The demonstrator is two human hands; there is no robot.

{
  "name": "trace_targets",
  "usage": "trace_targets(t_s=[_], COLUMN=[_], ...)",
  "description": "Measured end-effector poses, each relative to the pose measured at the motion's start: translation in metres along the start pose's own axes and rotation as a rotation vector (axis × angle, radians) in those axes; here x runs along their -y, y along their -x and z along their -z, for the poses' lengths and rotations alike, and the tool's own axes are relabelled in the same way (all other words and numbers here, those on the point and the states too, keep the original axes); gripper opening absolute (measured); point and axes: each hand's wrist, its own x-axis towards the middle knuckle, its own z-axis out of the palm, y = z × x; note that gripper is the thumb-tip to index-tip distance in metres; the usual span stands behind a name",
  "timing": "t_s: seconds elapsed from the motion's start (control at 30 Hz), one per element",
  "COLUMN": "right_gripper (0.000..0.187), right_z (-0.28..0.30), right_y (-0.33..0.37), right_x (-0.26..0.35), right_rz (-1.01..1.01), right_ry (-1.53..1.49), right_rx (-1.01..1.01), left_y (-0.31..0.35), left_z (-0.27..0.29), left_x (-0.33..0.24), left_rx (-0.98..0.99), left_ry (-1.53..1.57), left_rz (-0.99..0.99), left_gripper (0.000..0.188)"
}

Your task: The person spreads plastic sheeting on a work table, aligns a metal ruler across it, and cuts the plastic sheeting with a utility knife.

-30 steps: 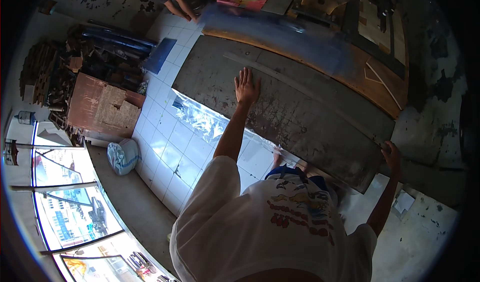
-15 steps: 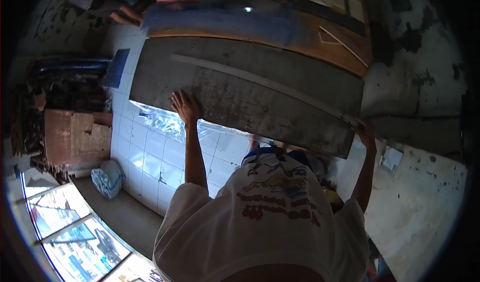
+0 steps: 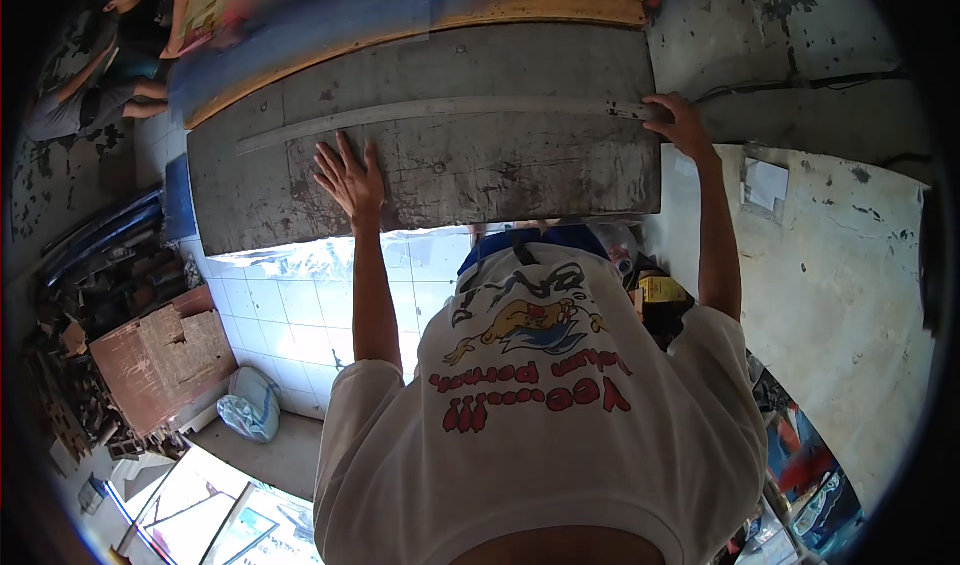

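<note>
A dark grey, scuffed bench top (image 3: 520, 180) lies before me. Along it runs a long, thin, flat pale grey strip (image 3: 430, 112), whose markings, if any, are too faint to make out. My left hand (image 3: 350, 180) rests palm down on the bench top, fingers spread, just on the near side of the strip. At the right edge of the bench, my right hand (image 3: 678, 125) has its thumb and fingers closed round the strip's right end. Part of that end is hidden by the fingers.
Beyond the bench is a blue-covered wooden table (image 3: 370, 15) with wooden pieces on it. A person (image 3: 110, 75) sits at the far left. Stacked scrap wood (image 3: 85, 335) and a tied plastic bag (image 3: 250, 405) lie left. A stained wall (image 3: 830, 255) stands right.
My view has turned, so the bench sits straighter and further left. My left hand lies further in from the near edge. My right hand has come up to the strip's right end.
</note>
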Motion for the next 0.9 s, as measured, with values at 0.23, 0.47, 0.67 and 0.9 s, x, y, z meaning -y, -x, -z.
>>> trace_targets(t_s=[0.23, 0.47, 0.67, 0.9], right_gripper=[0.036, 0.039, 0.043, 0.026], right_z=[-0.009, 0.009, 0.026, -0.039], right_y=[0.001, 0.006, 0.022, 0.085], right_x=[-0.02, -0.021, -0.034, 0.008], right_rz=[0.068, 0.057, 0.135, -0.293], right_ry=[-0.033, -0.083, 0.121, -0.192], right_rx=[-0.037, 0.028, -0.036, -0.56], left_y=[-0.002, -0.005, -0.013, -0.01], left_z=[0.002, -0.001, -0.008, -0.007], left_x=[-0.003, -0.001, -0.007, -0.007], left_rx=[-0.058, -0.035, -0.01, 0.003], left_ry=[0.02, -0.024, -0.041, -0.057], left_rz=[0.017, 0.031, 0.093, 0.108], left_gripper=[0.075, 0.074, 0.071, 0.071])
